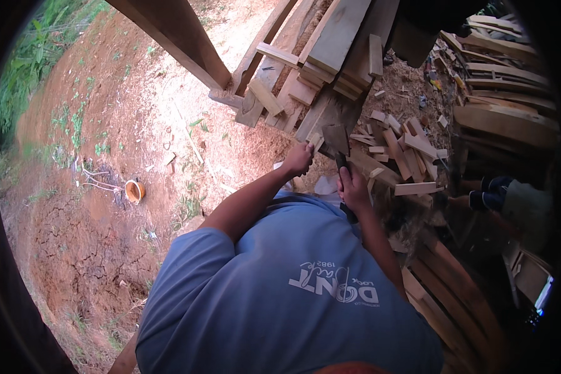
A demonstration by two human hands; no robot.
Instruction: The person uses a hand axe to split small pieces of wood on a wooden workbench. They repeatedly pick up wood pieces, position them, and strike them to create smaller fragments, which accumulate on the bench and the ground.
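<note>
My right hand is closed around the dark handle of a broad-bladed chopping knife. The blade points away from me, over the end of a wooden beam. Just left of the blade, my left hand pinches a short, pale piece of wood. The piece and the blade are close together; whether they touch, I cannot tell. My fingers hide the lower part of the wood.
Stacked planks and short offcuts lie beyond my hands. A heap of wood scraps is at the right, near another person's arm. More boards are piled at the far right. An orange container lies on the bare soil at left.
</note>
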